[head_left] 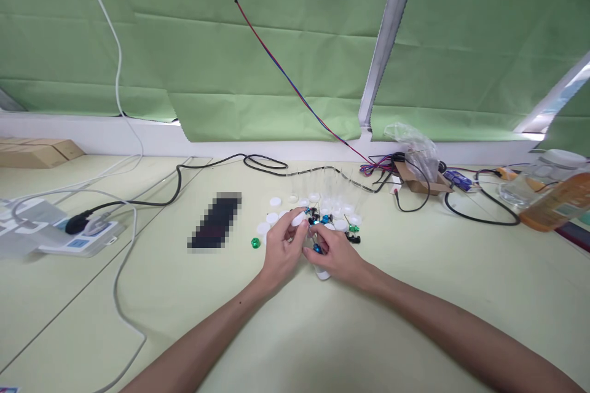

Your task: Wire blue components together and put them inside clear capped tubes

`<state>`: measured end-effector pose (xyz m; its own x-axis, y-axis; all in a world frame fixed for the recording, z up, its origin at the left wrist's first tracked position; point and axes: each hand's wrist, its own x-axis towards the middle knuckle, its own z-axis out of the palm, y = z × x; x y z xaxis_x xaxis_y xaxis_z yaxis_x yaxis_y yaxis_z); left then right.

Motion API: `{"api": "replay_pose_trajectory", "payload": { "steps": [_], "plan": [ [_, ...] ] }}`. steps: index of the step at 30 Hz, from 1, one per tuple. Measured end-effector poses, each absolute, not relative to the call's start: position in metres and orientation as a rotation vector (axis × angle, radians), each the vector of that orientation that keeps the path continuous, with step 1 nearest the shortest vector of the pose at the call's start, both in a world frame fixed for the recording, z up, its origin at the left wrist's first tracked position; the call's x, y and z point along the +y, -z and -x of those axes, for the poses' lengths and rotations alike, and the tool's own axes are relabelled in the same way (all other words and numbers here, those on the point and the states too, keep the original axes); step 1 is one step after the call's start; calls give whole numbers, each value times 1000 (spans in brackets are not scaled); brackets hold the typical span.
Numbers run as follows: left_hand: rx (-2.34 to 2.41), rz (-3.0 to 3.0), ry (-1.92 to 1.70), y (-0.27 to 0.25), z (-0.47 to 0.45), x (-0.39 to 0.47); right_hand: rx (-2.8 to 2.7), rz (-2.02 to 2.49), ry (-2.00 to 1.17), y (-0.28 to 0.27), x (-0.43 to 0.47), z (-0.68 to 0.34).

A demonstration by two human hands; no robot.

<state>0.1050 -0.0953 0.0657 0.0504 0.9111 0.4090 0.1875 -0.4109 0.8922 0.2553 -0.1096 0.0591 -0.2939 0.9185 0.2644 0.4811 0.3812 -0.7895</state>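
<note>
Hand L (283, 245) w/ 1 wht cap (298, 218); hand R (338, 253) by 1 blue pc (318, 248).

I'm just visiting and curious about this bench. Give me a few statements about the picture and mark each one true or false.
1. The left hand holds a white cap. True.
2. The fabric shades are bright red. False: the fabric shades are green.
3. A green piece lies on the table, to the left of both hands. True.
4. The orange bottle is at the far left of the picture. False: it is at the far right.
5. A blue piece is right by the fingers of the right hand. True.
</note>
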Motion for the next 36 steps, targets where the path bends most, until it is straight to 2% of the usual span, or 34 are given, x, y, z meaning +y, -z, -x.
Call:
{"api": "replay_pose_trajectory", "payload": {
  "steps": [11, 18, 36],
  "plan": [
    [1173, -1435, -1628, -71, -99, -84, -1968, 1115, -467, -53, -111, -254],
    [1154, -1200, -1722, -72, -99, -78, -1881, 1135, -532, -43, -114, -252],
    [1119, -1291, -1664, -74, -102, -84, -1750, 1157, -508, -33, -116, -251]
  ]
}}
